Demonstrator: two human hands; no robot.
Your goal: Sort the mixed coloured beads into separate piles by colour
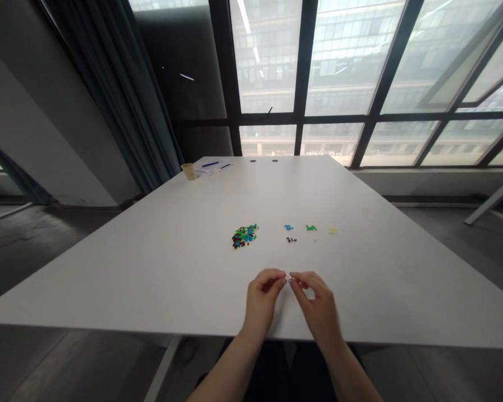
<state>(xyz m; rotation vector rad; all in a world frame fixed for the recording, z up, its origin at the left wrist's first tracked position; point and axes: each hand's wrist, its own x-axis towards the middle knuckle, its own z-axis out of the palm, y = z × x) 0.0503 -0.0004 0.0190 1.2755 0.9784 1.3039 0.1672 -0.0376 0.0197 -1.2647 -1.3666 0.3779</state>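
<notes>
My left hand and my right hand meet fingertip to fingertip near the table's front edge. Each pinches thumb against forefinger on a tiny whitish piece, mostly covered by the fingers and too small to make out exactly. Ahead and to the left lies a heap of small mixed-colour toy bricks. Sorted bricks lie ahead and to the right: a blue group, a green group, a pale yellow group, a dark brown group and a faint whitish bit.
At the far left corner of the white table, a tan paper cup stands beside papers with a blue pen on them. Two dark round spots mark the far edge. Windows and a curtain lie beyond.
</notes>
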